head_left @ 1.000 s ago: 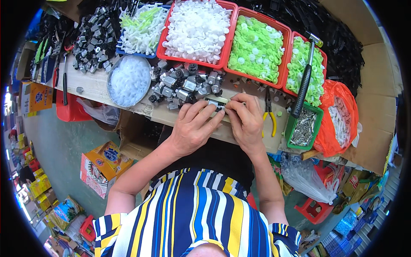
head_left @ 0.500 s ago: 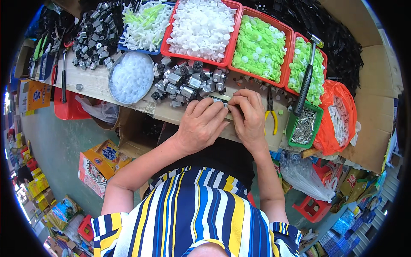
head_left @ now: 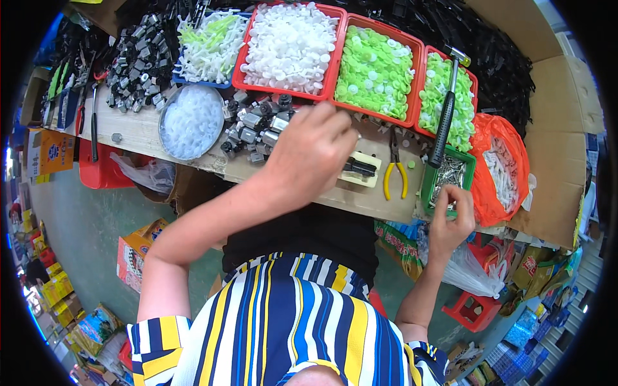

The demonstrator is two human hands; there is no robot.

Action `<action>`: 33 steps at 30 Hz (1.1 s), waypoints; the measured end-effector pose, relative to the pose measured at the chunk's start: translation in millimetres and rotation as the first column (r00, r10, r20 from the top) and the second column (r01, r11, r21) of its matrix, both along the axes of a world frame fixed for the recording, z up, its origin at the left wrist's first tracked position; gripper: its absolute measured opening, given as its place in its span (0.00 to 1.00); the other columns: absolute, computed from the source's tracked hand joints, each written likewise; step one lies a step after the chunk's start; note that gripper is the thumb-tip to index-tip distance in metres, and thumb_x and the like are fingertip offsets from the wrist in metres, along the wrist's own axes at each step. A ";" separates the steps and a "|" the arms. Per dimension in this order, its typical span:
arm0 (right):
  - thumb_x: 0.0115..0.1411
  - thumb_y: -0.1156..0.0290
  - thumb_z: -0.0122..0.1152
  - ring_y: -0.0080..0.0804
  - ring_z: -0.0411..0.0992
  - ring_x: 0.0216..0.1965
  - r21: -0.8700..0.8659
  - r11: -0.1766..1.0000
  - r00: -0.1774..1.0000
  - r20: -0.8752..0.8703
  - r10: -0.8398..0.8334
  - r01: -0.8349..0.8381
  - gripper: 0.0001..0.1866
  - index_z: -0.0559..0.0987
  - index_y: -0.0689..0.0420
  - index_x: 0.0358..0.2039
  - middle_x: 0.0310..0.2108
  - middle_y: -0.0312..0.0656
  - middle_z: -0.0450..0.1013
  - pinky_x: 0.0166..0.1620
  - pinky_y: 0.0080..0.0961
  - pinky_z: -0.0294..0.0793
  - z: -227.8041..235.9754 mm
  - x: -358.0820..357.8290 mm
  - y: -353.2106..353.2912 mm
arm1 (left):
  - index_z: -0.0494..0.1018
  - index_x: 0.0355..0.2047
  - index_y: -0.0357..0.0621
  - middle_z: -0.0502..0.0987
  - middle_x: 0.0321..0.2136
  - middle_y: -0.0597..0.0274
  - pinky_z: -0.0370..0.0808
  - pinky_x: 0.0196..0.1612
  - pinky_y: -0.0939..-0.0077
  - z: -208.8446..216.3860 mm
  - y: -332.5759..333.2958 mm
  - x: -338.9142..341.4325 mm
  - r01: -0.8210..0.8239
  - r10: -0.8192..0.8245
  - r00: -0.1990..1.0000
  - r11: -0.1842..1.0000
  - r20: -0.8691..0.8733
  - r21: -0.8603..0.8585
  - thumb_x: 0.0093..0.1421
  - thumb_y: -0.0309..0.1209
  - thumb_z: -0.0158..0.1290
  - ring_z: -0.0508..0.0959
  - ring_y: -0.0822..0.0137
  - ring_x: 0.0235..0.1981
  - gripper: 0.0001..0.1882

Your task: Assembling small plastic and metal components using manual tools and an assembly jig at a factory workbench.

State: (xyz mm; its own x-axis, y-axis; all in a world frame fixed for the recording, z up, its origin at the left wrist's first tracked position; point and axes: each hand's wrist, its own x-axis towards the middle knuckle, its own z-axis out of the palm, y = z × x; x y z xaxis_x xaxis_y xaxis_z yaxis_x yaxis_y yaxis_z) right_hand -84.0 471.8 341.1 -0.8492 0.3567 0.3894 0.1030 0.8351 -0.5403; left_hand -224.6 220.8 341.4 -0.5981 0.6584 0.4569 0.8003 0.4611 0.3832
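A black part lies in a cream block (head_left: 365,179) at the bench's front edge, and neither hand is on it. My left hand (head_left: 313,154) reaches over the block's left side towards the front of the red tray of white caps (head_left: 290,48). Its fingers are curled, and their tips are hidden behind the knuckles. Beneath and left of it lie several small silver motors (head_left: 248,132). My right hand (head_left: 452,222) is at the near edge of the green tray of metal pins (head_left: 473,172). Thumb and forefinger are bent together there; anything between them is too small to make out.
Yellow-handled pliers (head_left: 394,170) lie right of the block. A hammer (head_left: 444,119) leans across the right red tray of green caps (head_left: 477,96). A round dish of translucent pieces (head_left: 193,122) stands left. An orange bag of white parts (head_left: 508,164) borders the green tray.
Both hands have left the block, uncovering the black part. My left hand has moved up towards the trays; my right hand has moved right to the green pin tray. The view has shifted slightly.
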 end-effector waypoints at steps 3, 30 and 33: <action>0.56 0.80 0.62 0.45 0.73 0.39 0.165 0.985 0.990 0.117 -0.074 0.054 0.06 0.79 0.65 0.35 0.34 0.48 0.72 0.44 0.35 0.71 -9.3 -8.7 19.9 | 0.76 0.27 0.37 0.74 0.30 0.56 0.70 0.41 0.63 2.9 23.8 -37.1 0.022 -0.023 0.999 0.999 -0.027 -0.033 0.50 0.22 0.57 0.72 0.55 0.38 0.04; 0.49 0.83 0.68 0.38 0.73 0.31 -0.190 0.955 0.954 -0.241 0.179 -0.227 0.09 0.78 0.60 0.29 0.28 0.42 0.74 0.35 0.30 0.72 12.2 -58.2 -73.2 | 0.79 0.32 0.36 0.78 0.28 0.70 0.68 0.34 0.85 2.7 19.5 -1.9 -0.379 -0.287 0.403 0.812 0.869 0.444 0.59 0.25 0.61 0.73 0.81 0.30 0.05; 0.49 0.82 0.69 0.38 0.72 0.30 -0.151 0.957 0.948 -0.242 0.208 -0.249 0.09 0.78 0.60 0.29 0.28 0.42 0.74 0.33 0.31 0.71 10.8 -60.7 -81.5 | 0.79 0.31 0.36 0.78 0.29 0.68 0.68 0.35 0.83 -0.2 13.9 4.4 -0.352 -0.226 0.506 0.827 0.833 0.438 0.58 0.25 0.61 0.73 0.80 0.31 0.05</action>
State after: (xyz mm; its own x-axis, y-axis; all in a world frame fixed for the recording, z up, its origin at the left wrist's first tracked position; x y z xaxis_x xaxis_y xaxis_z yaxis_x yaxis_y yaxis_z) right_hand -144.7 390.3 351.9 -0.8160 0.2435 0.5243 -0.2182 0.7103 -0.6693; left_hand -220.2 234.8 341.2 -0.8941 0.4444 -0.0548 -0.0594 0.0035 0.9982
